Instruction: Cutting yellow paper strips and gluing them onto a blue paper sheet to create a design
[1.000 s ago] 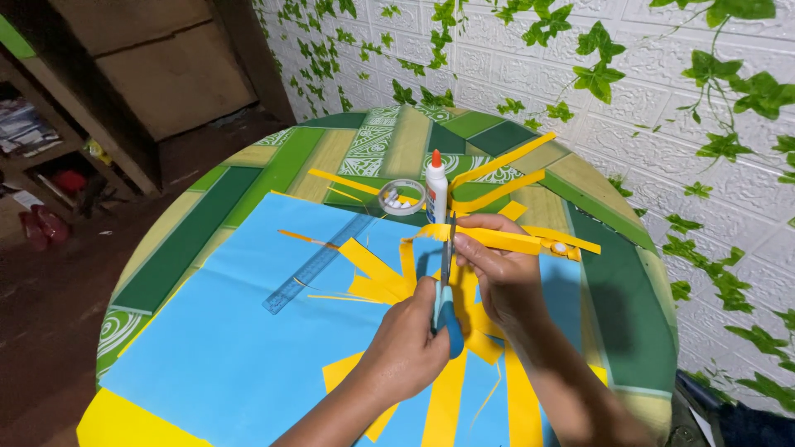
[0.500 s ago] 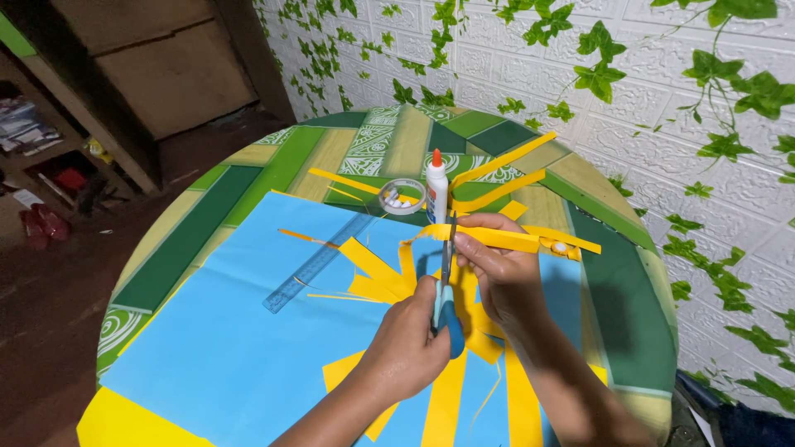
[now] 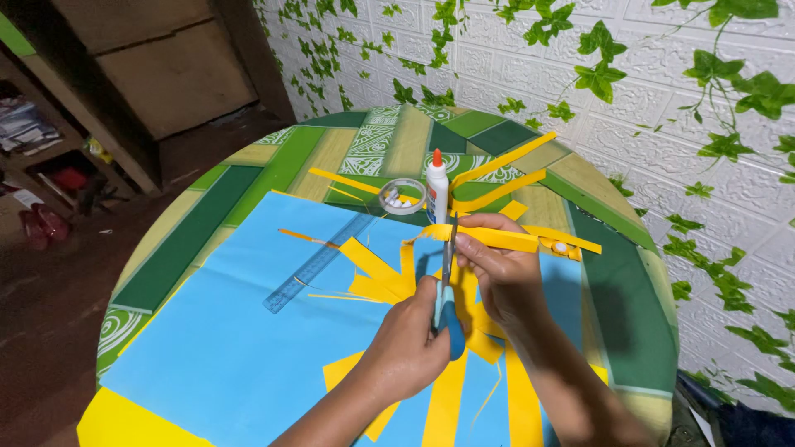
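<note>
My left hand [image 3: 407, 343] grips blue-handled scissors [image 3: 448, 285], blades pointing up and away from me. My right hand [image 3: 499, 269] pinches a yellow paper strip [image 3: 507, 238] held level across the blade tips. Both hands hover over a big blue paper sheet [image 3: 248, 331] covered with yellow paper strips [image 3: 377, 269] fanned out like rays. More yellow strips [image 3: 497, 161] lie beyond the hands.
A white glue bottle with an orange cap [image 3: 437, 190] and a roll of clear tape [image 3: 402, 197] stand behind the hands. A clear ruler [image 3: 315, 265] lies on the blue sheet, left. The round green patterned table [image 3: 273, 165] meets a white wall with leaf vines [image 3: 662, 91], right.
</note>
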